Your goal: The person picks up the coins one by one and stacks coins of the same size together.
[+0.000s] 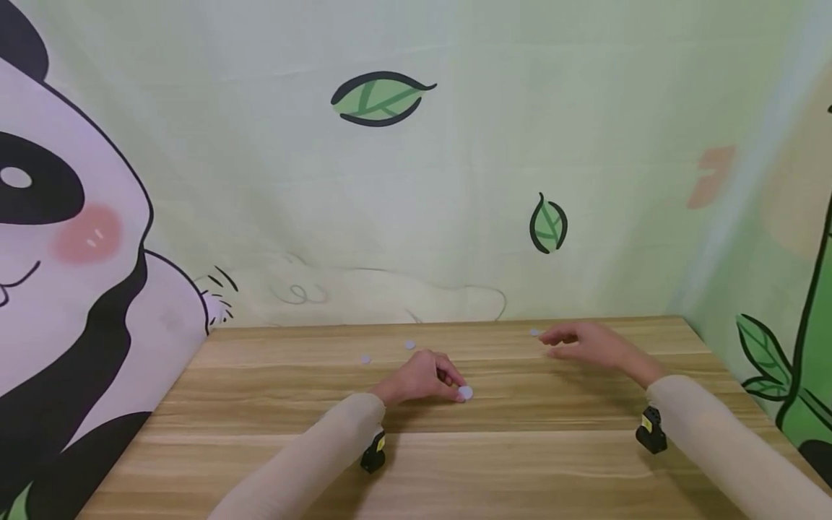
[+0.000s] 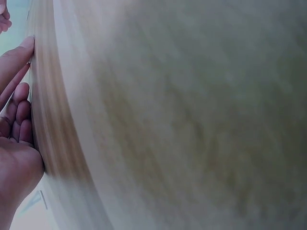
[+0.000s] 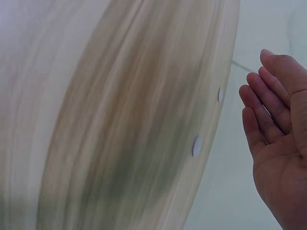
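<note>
My left hand (image 1: 422,377) is over the middle of the wooden table (image 1: 520,469), with a small white disc (image 1: 465,392) at the tips of its thumb and index finger, which pinch it. In the left wrist view the left hand (image 2: 19,158) shows at the edge, and no disc can be made out there. Farther back on the right, my right hand (image 1: 594,345) hovers with relaxed, slightly bent fingers, holding nothing. Just left of its fingertips lies another white disc (image 1: 534,332). The right wrist view has two discs on the table, a nearer disc (image 3: 197,145) and a farther disc (image 3: 220,94).
Two more white discs lie toward the back of the table, one disc (image 1: 410,345) behind the left hand and one disc (image 1: 366,359) farther left. A printed cloth backdrop (image 1: 481,144) with a panda (image 1: 97,173) and leaves rises behind the table.
</note>
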Action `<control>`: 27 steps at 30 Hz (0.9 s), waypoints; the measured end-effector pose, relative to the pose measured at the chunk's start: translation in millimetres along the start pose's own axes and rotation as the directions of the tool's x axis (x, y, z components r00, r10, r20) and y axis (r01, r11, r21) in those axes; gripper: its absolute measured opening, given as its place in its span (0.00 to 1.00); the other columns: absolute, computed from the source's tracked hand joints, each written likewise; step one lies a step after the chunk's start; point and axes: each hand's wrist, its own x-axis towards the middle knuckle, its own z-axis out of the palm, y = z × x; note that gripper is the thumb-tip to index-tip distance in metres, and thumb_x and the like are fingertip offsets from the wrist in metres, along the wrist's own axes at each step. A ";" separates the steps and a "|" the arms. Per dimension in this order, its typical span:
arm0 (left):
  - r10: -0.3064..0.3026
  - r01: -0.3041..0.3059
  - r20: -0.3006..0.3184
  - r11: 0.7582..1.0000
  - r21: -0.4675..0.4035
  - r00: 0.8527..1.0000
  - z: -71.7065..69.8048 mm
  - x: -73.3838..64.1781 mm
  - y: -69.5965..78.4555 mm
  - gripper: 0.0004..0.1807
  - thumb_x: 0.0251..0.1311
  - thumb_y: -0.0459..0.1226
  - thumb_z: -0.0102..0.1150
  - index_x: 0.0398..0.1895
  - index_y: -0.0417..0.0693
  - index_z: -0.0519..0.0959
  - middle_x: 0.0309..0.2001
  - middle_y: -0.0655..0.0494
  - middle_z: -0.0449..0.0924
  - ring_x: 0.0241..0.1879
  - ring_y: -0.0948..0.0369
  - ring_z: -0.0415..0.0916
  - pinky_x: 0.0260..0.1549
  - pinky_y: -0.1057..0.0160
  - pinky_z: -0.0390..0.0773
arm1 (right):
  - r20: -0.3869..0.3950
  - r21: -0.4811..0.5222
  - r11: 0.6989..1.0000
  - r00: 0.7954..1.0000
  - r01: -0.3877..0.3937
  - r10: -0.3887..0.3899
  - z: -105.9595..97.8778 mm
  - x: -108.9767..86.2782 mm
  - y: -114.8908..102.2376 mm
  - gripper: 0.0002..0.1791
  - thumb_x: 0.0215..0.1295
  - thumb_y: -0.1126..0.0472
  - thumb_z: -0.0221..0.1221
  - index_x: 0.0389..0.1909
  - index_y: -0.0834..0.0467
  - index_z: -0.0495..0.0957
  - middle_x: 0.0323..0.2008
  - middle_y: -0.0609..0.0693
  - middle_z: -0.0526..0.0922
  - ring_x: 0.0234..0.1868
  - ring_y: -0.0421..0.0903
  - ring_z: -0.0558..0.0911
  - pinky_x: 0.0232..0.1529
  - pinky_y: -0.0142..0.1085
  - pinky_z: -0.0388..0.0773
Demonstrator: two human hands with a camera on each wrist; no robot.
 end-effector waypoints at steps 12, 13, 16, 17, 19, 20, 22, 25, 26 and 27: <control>0.007 -0.007 -0.003 1.000 -0.004 1.000 0.0 0.5 -1.2 0.07 0.52 0.37 0.79 0.34 0.48 0.90 0.31 0.62 0.80 0.33 0.68 0.71 0.33 0.71 0.71 | -0.058 -0.028 0.998 0.997 -0.058 0.057 -12.2 -4.6 20.0 0.20 0.71 0.57 0.63 0.57 0.65 0.81 0.52 0.59 0.86 0.57 0.60 0.81 0.59 0.56 0.75; 0.006 -0.006 -0.004 1.000 -0.001 1.000 -0.1 0.7 -1.4 0.07 0.52 0.37 0.79 0.34 0.49 0.91 0.31 0.62 0.80 0.32 0.68 0.71 0.33 0.71 0.71 | -0.065 -0.030 0.997 0.996 -0.064 0.062 -13.4 -4.9 22.0 0.20 0.71 0.57 0.63 0.57 0.65 0.81 0.52 0.59 0.86 0.57 0.61 0.81 0.59 0.56 0.75; 0.002 -0.002 -0.004 1.000 0.006 1.000 -0.2 1.1 -2.2 0.08 0.52 0.38 0.79 0.34 0.50 0.91 0.31 0.62 0.80 0.32 0.68 0.71 0.33 0.71 0.70 | -0.088 -0.030 0.996 0.992 -0.088 0.085 -16.7 -5.6 29.8 0.19 0.72 0.58 0.63 0.56 0.66 0.81 0.52 0.60 0.86 0.56 0.62 0.81 0.58 0.57 0.75; 0.002 -0.002 -0.004 1.000 0.009 1.000 -0.1 1.3 -2.7 0.08 0.52 0.38 0.79 0.34 0.50 0.91 0.31 0.63 0.80 0.32 0.68 0.71 0.33 0.71 0.71 | -0.095 -0.029 0.995 0.991 -0.096 0.092 -17.6 -6.0 31.6 0.19 0.72 0.58 0.63 0.56 0.66 0.81 0.52 0.60 0.86 0.56 0.62 0.81 0.58 0.57 0.75; 0.003 -0.003 -0.005 1.000 0.005 1.000 0.0 0.9 -2.6 0.08 0.51 0.38 0.79 0.34 0.49 0.91 0.30 0.62 0.80 0.32 0.68 0.71 0.33 0.71 0.71 | -0.104 -0.028 0.993 0.989 -0.112 0.109 -19.3 -7.0 35.1 0.19 0.72 0.58 0.62 0.56 0.67 0.81 0.52 0.61 0.85 0.56 0.62 0.81 0.58 0.57 0.75; 0.005 -0.005 -0.005 1.000 0.002 1.000 0.1 0.7 -2.5 0.08 0.51 0.38 0.79 0.34 0.49 0.91 0.30 0.62 0.80 0.32 0.68 0.71 0.33 0.71 0.71 | -0.105 -0.023 0.992 0.988 -0.121 0.118 -20.2 -7.6 36.5 0.19 0.72 0.58 0.62 0.56 0.68 0.81 0.52 0.62 0.85 0.56 0.63 0.81 0.58 0.57 0.75; 0.009 -0.009 -0.006 1.000 -0.006 1.000 0.3 0.3 -2.0 0.08 0.51 0.37 0.79 0.34 0.48 0.91 0.30 0.61 0.80 0.32 0.68 0.71 0.33 0.71 0.70 | -0.102 -0.014 0.990 0.985 -0.140 0.138 -21.5 -9.3 38.1 0.20 0.72 0.58 0.61 0.57 0.68 0.80 0.53 0.63 0.84 0.57 0.63 0.80 0.58 0.57 0.75; 0.008 -0.008 -0.004 1.000 -0.013 1.000 0.2 0.1 -1.0 0.08 0.52 0.37 0.79 0.34 0.47 0.90 0.30 0.60 0.80 0.32 0.68 0.71 0.33 0.71 0.70 | -0.099 -0.010 0.989 0.984 -0.148 0.146 -22.7 -11.4 41.7 0.20 0.73 0.59 0.61 0.58 0.68 0.80 0.54 0.64 0.84 0.57 0.63 0.80 0.58 0.58 0.75; 0.007 -0.007 -0.002 1.000 -0.011 1.000 0.4 0.3 -0.8 0.08 0.52 0.38 0.79 0.34 0.47 0.91 0.31 0.60 0.80 0.32 0.68 0.71 0.33 0.72 0.70 | -0.099 -0.010 0.989 0.984 -0.149 0.147 -22.6 -11.9 42.9 0.20 0.73 0.59 0.61 0.57 0.68 0.80 0.53 0.63 0.84 0.57 0.64 0.80 0.58 0.58 0.75; 0.007 -0.007 -0.002 1.000 -0.011 1.000 0.3 0.4 -0.3 0.08 0.52 0.38 0.79 0.34 0.47 0.91 0.31 0.60 0.80 0.32 0.68 0.71 0.33 0.72 0.70 | -0.100 -0.015 0.989 0.984 -0.147 0.144 -22.5 -12.6 43.9 0.19 0.73 0.59 0.61 0.57 0.68 0.80 0.53 0.63 0.84 0.56 0.64 0.80 0.57 0.58 0.75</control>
